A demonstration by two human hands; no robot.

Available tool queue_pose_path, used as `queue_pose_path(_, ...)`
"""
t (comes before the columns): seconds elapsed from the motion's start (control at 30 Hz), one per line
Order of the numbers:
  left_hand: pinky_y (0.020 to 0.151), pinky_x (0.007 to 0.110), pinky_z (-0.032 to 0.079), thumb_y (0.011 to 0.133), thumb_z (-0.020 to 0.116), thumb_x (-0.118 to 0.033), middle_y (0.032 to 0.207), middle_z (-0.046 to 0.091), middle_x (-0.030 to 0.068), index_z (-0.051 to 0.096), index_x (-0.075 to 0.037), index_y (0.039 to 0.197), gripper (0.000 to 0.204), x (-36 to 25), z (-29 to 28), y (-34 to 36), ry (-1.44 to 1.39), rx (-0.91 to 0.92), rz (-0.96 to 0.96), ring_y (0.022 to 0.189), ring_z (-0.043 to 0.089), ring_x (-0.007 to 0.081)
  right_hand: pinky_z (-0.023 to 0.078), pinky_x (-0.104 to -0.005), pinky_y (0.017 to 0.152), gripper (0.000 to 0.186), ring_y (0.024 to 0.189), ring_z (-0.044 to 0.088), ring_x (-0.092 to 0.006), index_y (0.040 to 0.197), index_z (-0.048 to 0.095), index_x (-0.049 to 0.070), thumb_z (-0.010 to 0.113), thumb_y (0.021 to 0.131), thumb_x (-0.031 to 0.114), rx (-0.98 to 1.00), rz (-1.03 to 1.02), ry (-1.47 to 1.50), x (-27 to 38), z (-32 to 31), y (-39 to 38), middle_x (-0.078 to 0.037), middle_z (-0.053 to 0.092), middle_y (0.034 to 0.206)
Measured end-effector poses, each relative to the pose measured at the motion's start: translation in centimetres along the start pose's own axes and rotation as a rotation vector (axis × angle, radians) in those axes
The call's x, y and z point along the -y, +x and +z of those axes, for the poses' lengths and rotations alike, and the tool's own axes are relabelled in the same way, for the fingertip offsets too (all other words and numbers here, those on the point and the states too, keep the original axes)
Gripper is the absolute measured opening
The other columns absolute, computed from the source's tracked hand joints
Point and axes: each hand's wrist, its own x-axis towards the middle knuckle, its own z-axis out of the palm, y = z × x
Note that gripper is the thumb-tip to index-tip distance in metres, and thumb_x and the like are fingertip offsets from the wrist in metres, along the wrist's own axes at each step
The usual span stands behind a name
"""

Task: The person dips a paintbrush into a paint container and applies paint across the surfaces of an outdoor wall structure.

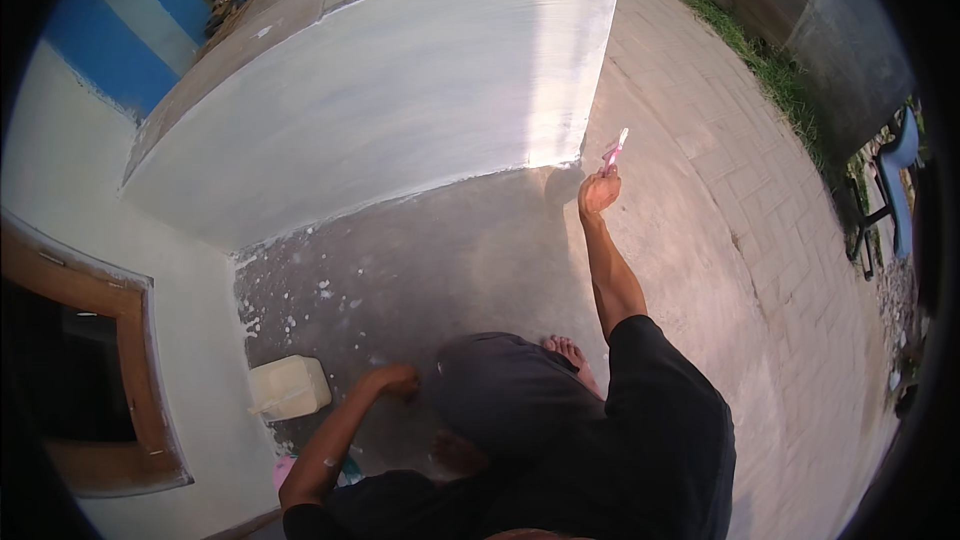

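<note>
Out to the right, my right hand (600, 192) grips a paintbrush (612, 152) with a pink handle and pale bristles, held up beside the corner of a low white-painted wall (400, 90). My left hand (398, 383) is curled low beside my dark-clothed knee (490, 390); whether anything is inside it is hidden. A cream plastic container (300, 380), with a pale stick-like piece at its front, sits at the foot of the left wall, left of that hand.
Grey floor (420, 270) with white spatters meets a paved path (720, 190) bordered by grass (760, 60). A wooden-framed opening (135, 340) is at left. A blue chair (898, 190) stands at far right. Pink and teal items (287, 472) lie near my left arm.
</note>
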Motion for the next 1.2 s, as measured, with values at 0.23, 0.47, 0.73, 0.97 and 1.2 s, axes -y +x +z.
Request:
queue_pose_path(0.23,0.084,0.043,0.048,0.077,0.069,-0.022,0.109,0.065,0.0219,0.062,0.001,0.111,0.042,2.8,1.6,-1.8,0.003,0.135,-0.148,0.096,0.064,0.0338,0.044,-0.0365,0.07,0.03,0.08,0.05,-0.0244,0.12,0.055,-0.004,0.056,0.092,0.006,0.397,0.015,0.653,18.4,1.9,-25.6,-0.013,0.048,0.089)
queue_pose_path(0.47,0.068,0.042,0.05,0.077,0.063,-0.023,0.083,0.069,0.0219,0.07,0.003,0.088,0.029,-7.2,-3.8,-2.1,0.059,0.092,-0.246,0.071,0.066,0.0296,0.048,-0.0468,0.068,0.023,0.076,0.057,-0.0402,0.107,0.059,0.004,0.054,0.086,-0.002,1.019,-0.645,0.643,22.3,1.2,-31.5,-0.02,0.055,0.089)
queue_pose_path(0.73,0.066,0.044,0.048,0.081,0.056,-0.024,0.079,0.067,0.0227,0.07,0.003,0.086,0.03,-5.5,-2.9,-3.7,-0.025,0.048,-0.174,0.067,0.064,0.0292,0.047,-0.0426,0.064,0.023,0.074,0.059,-0.0338,0.111,0.064,0.01,0.058,0.089,0.004,0.621,-0.522,0.369,16.0,-2.3,-13.3,-0.015,0.056,0.083)
queue_pose_path(0.97,0.068,0.042,0.05,0.076,0.061,-0.017,0.078,0.068,0.0217,0.068,0.004,0.084,0.023,-0.5,-0.8,0.9,-0.014,0.078,-0.237,0.071,0.066,0.0322,0.044,-0.043,0.07,0.027,0.078,0.056,-0.0338,0.115,0.061,-0.005,0.057,0.09,0.006,0.005,-0.177,0.109,9.4,-2.5,-0.9,-0.021,0.057,0.086)
queue_pose_path(1.2,0.066,0.043,0.048,0.08,0.061,-0.021,0.082,0.067,0.0208,0.067,0.003,0.092,0.028,-0.3,-0.1,-0.1,0.034,-0.007,-0.018,0.071,0.063,0.029,0.045,-0.0409,0.064,0.033,0.068,0.053,-0.0282,0.123,0.058,0.001,0.058,0.09,0.001,0.565,-0.306,0.543,26.4,-3.3,-27.9,-0.014,0.05,0.085)
